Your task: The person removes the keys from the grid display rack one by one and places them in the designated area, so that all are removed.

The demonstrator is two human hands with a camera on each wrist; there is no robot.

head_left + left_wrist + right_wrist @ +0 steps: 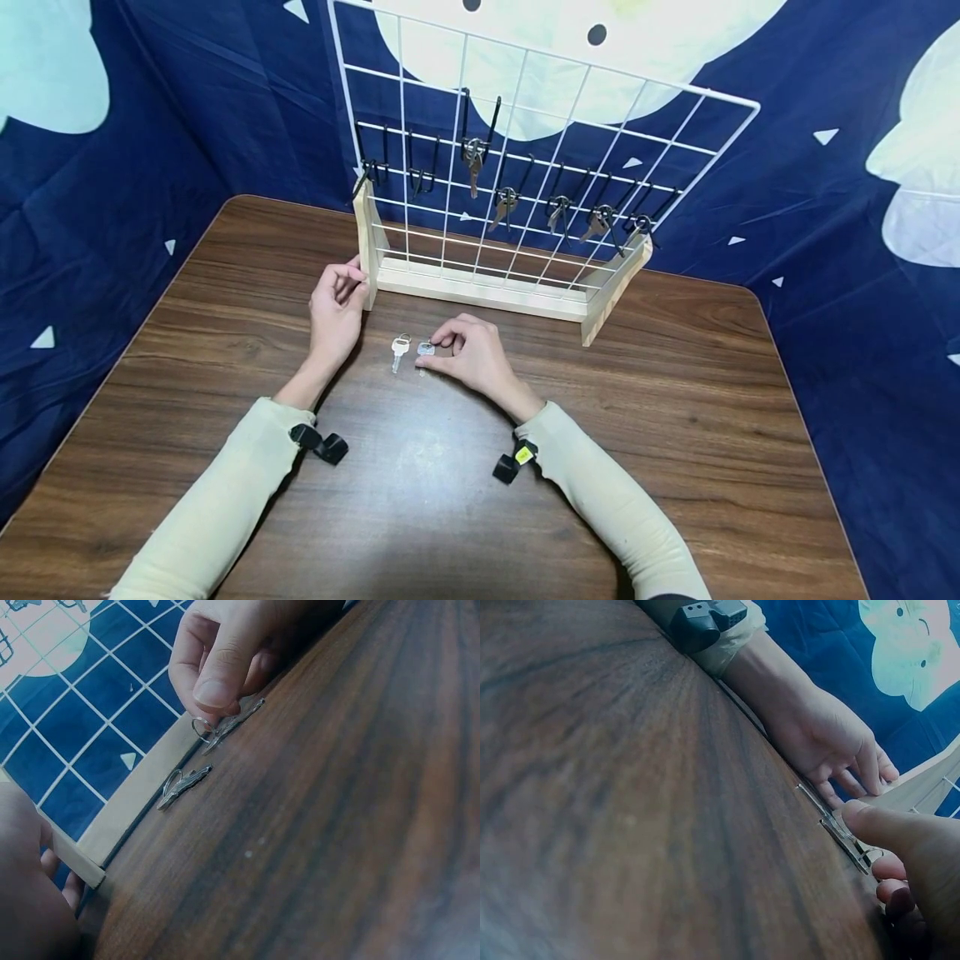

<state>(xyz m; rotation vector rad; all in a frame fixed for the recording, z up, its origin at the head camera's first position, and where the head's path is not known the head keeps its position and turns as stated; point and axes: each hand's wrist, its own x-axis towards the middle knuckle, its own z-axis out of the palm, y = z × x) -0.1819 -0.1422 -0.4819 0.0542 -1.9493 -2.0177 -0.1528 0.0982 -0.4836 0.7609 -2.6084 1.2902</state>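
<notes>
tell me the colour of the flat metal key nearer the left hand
Silver; that key shows best in the head view.

Rack (480, 295) stands near mid far edge of worktop (675, 417), cloth (262, 125) behind, hanging keys (474, 158) along its front. Loose key (400, 346) lies before the rack's left end; second key (426, 349) just right of it, between right hand's (476, 354) thumb and fingers. Left hand (336, 312) at the left upright (366, 242).

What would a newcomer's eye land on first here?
Probably the white wire grid in its wooden base at the table's back, hanging keys on its black hooks. Next, two loose keys lying in front of it, the right hand at one. The left hand holds the base's left end.
</notes>
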